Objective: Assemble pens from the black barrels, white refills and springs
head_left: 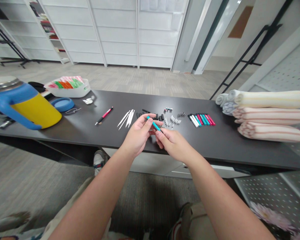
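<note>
In front of my chest, over the near edge of the desk, both hands are closed around a teal pen barrel point(154, 124). My left hand point(139, 131) pinches its upper end between thumb and fingers. At its lower, dark end, my right hand point(174, 141) grips with thumb and forefinger. Behind the hands lie several black pen parts point(161, 117), partly hidden by my left fingers. Small white pieces point(175, 120) and tiny silvery parts point(181, 114) are spread just right of them. White ink refills point(130, 118) lie to the left.
A row of white, teal and red pen barrels point(202, 120) lies right of my hands on the dark desk point(187, 140). Rolled towels point(270, 115) stack farther right. A red pen point(104, 115), white basket point(67, 92), blue lid point(63, 104) and yellow-blue jug point(37, 110) are left.
</note>
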Demonstrator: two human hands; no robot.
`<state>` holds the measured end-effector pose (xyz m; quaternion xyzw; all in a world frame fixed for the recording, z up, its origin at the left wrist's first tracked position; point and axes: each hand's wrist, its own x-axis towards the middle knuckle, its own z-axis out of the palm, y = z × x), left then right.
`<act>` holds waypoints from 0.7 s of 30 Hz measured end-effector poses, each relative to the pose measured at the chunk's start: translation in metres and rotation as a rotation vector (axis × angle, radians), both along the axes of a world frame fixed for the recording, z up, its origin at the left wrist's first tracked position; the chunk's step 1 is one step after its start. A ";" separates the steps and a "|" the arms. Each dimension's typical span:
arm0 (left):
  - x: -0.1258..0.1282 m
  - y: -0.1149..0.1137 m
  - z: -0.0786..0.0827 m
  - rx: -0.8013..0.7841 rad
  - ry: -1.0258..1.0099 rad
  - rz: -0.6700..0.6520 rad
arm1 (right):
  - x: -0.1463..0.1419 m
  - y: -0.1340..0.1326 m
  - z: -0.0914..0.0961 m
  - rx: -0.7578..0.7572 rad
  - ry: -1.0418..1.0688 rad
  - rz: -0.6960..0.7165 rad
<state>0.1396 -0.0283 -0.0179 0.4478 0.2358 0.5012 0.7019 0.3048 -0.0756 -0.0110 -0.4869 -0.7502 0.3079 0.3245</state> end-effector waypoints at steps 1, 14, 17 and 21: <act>0.000 0.001 -0.001 0.009 0.001 0.008 | 0.000 0.000 0.000 0.000 -0.001 0.001; 0.001 0.003 -0.002 0.046 0.036 0.117 | 0.005 0.002 0.000 0.000 -0.057 -0.002; 0.001 0.003 -0.004 0.063 0.048 0.132 | 0.005 0.003 0.000 0.003 -0.061 0.005; -0.002 0.001 -0.005 0.123 0.052 0.131 | 0.005 0.003 0.001 -0.006 -0.042 -0.005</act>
